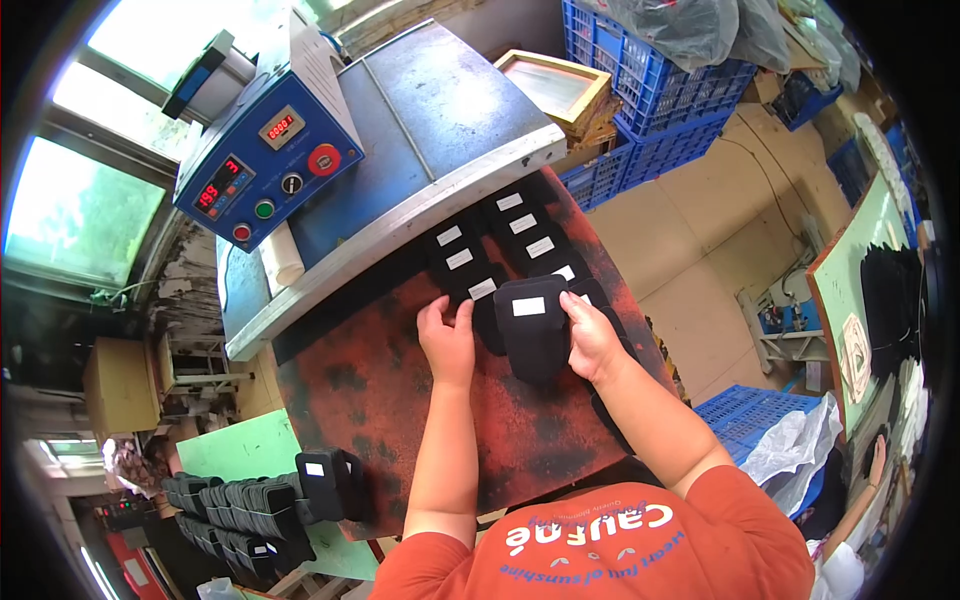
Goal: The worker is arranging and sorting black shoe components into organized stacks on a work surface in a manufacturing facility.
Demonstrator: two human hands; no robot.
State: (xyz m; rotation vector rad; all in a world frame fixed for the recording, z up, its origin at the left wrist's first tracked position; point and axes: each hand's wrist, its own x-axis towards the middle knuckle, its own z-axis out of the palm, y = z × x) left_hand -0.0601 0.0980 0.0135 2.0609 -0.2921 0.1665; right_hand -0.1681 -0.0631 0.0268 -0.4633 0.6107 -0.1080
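Note:
My right hand (592, 338) grips the right edge of a black padded fabric piece (540, 345) with a white label near its top, thumb on the upper face. The held piece is raised above the red-and-black worn platen (385, 420) and hides part of what lies under it. My left hand (447, 340) is empty, its fingers apart and slightly curled, beside a labelled black piece (480, 272) on the platen. Two rows of similar black labelled pieces (522, 222) run from my hands toward the machine.
A blue heat press machine (400, 110) with a control box (270, 150) stands at the far left. Blue crates (650, 90) and a wooden frame (555, 85) are at the back. Stacked black pieces (250, 510) sit on a green table (240, 445). Another person's hand (879, 455) shows at right.

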